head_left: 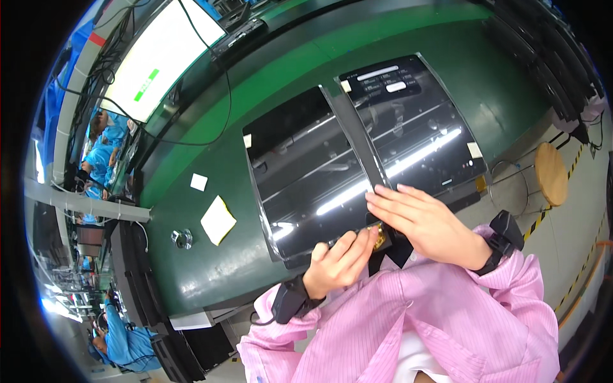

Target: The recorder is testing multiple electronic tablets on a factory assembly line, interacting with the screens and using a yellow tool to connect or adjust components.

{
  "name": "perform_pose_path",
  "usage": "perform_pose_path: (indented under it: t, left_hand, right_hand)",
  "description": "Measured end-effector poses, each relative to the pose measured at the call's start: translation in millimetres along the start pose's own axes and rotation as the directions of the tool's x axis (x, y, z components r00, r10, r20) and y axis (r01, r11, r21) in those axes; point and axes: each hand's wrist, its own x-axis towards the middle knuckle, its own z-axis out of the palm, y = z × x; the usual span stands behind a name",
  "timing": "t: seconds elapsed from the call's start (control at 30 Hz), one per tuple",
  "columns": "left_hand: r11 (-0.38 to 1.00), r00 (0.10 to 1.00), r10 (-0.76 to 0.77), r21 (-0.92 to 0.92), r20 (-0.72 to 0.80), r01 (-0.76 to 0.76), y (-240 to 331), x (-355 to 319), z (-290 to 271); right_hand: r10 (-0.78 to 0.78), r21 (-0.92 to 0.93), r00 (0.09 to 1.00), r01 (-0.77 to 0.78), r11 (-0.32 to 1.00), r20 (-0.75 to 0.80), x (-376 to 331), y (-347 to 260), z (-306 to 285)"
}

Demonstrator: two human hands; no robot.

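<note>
Two large dark glossy display panels lie side by side on the green bench. The left panel (pixel 300 153) is dark, with ceiling lights mirrored in it. On the right panel (pixel 408 121) a lit menu shows at the far end. My left hand (pixel 341 260) is closed at the near edge of the left panel, fingers bent together beside a gold-coloured flex piece (pixel 380 237); what they pinch is hidden. My right hand (pixel 429 222) is open, its fingers stretched flat above the near corners where the panels meet. Black bands with small boxes sit on both wrists.
Left of the panels lie a yellowish paper pad (pixel 218 221), a small white square (pixel 198 182) and a clear tape roll (pixel 182 239). A bright monitor (pixel 165 57) and a hanging black cable stand far left. A wooden stool (pixel 550 173) is at right. People in blue work beyond.
</note>
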Motion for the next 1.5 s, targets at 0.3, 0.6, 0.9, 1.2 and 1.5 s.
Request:
perform_pose_path:
  t: [0.3,0.6,0.9,1.2,1.5]
  left_hand:
    - [0.874,0.966,-0.006,-0.471,-0.258,-0.120,40,16,-20]
    - [0.856,0.943,-0.300,-0.395,0.143,0.333,53,113,68]
    - [0.871,0.936,-0.350,-0.355,0.037,0.340,64,119,86]
    - [0.467,0.613,-0.785,-0.563,0.090,0.682,-26,80,-13]
    - [-0.037,0.234,-0.949,-0.812,0.212,0.582,-97,-58,15]
  right_hand:
    - [0.266,0.179,0.822,-0.203,0.963,-0.503,-31,11,-17]
    - [0.870,0.808,0.370,-0.369,0.460,-0.326,-100,42,8]
    - [0.915,0.931,0.262,-0.118,0.346,-0.307,-102,53,23]
    - [0.857,0.862,0.104,0.012,0.506,-0.505,-146,92,9]
    - [0.737,0.964,0.645,-0.006,0.268,-0.201,-58,175,-7]
